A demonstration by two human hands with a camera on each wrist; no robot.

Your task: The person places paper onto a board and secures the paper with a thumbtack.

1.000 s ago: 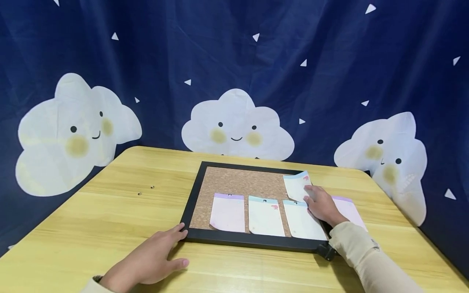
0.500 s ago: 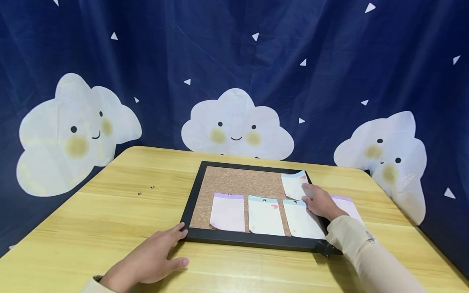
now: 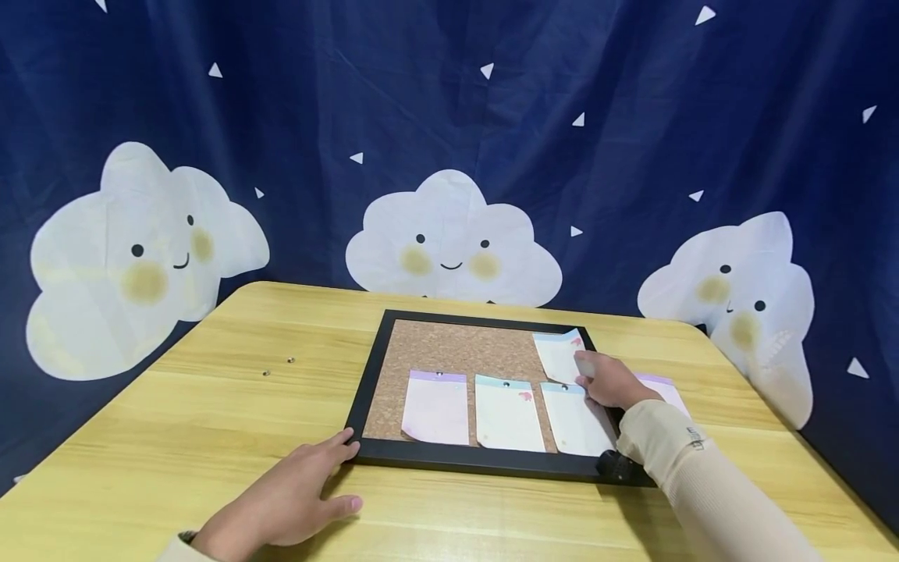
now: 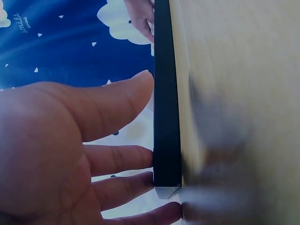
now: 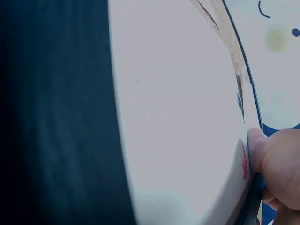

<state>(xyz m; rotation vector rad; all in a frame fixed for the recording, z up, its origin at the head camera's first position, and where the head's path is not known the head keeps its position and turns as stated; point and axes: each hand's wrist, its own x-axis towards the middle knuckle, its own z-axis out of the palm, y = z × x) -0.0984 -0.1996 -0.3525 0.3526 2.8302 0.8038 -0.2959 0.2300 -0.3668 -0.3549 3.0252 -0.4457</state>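
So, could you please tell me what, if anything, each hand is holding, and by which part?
The right hand holds the upper blue-topped note by its right edge. The left hand holds nothing and only touches the black frame near a corner.

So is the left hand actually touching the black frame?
Touching: in the left wrist view, fingers of the left hand meet the side of the black frame near its corner.

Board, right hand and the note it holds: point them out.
Board (image 3: pixel 456 345): head view, on its bare cork.
Right hand (image 3: pixel 614 380): head view, on the middle of the hand.
Held note (image 3: pixel 557 359): head view, on its visible face.
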